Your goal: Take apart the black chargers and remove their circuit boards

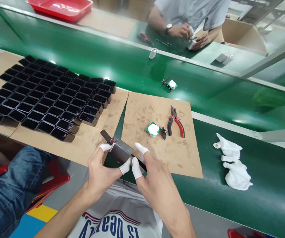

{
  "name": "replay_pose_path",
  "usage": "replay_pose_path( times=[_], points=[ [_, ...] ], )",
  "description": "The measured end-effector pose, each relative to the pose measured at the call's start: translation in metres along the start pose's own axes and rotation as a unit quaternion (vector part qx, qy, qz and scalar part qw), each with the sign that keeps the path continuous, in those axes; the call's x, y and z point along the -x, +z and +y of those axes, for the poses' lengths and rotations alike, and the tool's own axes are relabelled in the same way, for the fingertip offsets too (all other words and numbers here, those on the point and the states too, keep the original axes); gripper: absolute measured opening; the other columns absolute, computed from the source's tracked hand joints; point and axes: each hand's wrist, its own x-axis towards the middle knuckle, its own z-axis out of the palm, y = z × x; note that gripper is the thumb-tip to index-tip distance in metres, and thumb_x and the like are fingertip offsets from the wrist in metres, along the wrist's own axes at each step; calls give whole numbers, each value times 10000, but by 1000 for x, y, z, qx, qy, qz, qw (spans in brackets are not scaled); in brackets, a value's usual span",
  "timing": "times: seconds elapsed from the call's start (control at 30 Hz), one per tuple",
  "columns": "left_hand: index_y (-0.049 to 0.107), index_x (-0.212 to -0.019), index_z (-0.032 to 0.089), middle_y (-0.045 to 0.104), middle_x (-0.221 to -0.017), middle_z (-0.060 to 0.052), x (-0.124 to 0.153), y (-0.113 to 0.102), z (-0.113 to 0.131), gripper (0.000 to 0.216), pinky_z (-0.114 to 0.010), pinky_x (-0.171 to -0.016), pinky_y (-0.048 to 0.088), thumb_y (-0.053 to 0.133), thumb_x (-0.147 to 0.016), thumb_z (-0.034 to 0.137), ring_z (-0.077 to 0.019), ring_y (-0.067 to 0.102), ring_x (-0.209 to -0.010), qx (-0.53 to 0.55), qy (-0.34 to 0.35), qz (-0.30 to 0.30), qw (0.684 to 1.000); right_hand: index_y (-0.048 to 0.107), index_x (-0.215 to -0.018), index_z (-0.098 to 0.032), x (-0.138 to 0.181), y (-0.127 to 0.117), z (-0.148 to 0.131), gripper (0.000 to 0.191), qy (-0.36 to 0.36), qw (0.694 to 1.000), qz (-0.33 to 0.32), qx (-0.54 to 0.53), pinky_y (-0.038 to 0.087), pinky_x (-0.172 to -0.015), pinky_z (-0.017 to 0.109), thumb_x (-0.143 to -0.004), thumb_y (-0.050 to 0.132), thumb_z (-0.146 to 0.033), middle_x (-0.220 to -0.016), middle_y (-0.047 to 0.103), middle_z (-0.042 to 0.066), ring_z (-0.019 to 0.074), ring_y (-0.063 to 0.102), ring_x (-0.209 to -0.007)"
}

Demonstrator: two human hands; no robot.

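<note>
My left hand (101, 167) and my right hand (152, 178) both wear white finger cots on thumb and fingertips. Together they pinch a small black plastic housing (120, 150) with a flat tab sticking out at its upper left and a thin strip at its lower right; a bit of red wire shows at its top. The housing hangs just above the near edge of a brown cardboard mat (157, 132). On that mat lie a small green circuit board with a white round part (153, 129) and red-handled pliers (176, 121).
Rows of several empty black housings (50, 96) cover cardboard at left. A green conveyor belt (122, 66) carries another small board (171, 84) and a white part (152, 53). White gloves (233, 165) lie at right. Across the belt a person's hands (189, 34) work; a red tray (60, 8) sits far left.
</note>
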Motion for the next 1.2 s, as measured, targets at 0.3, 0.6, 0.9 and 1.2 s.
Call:
replay_pose_path(
  times=[0.3,0.6,0.9,1.2],
  points=[
    [696,-1155,212,724,-951,-1,-12,-8,-11,442,-281,-757,639,976,-833,328,-181,749,-834,-8,125,3,992,564,-870,-253,-3,14,9,330,-7,984,-57,-167,332,-595,326,-1168,443,-329,-692,542,-45,159,453,-611],
    [701,-1133,217,737,-954,-13,-12,-12,-20,459,-307,-742,634,999,-801,322,-194,735,-829,26,124,-23,992,559,-867,-240,5,26,15,312,-22,983,-23,-183,275,-567,316,-1155,465,-314,-671,433,-64,135,351,-593],
    [683,-1152,215,783,-1024,-37,-11,-10,-16,458,-327,-833,672,958,-799,316,-223,800,-913,12,86,-56,995,655,-920,-227,8,24,10,267,-1,990,-18,-139,347,-569,308,-1118,485,-282,-667,523,-40,156,441,-583],
    [720,-1335,189,844,-1172,-107,-8,-9,-15,611,-420,-1002,684,949,-790,343,-291,839,-1087,25,7,-60,998,759,-1132,-196,5,20,6,326,-11,998,-14,-66,441,-599,320,-1139,439,-259,-777,743,33,197,635,-605]
  ],
)
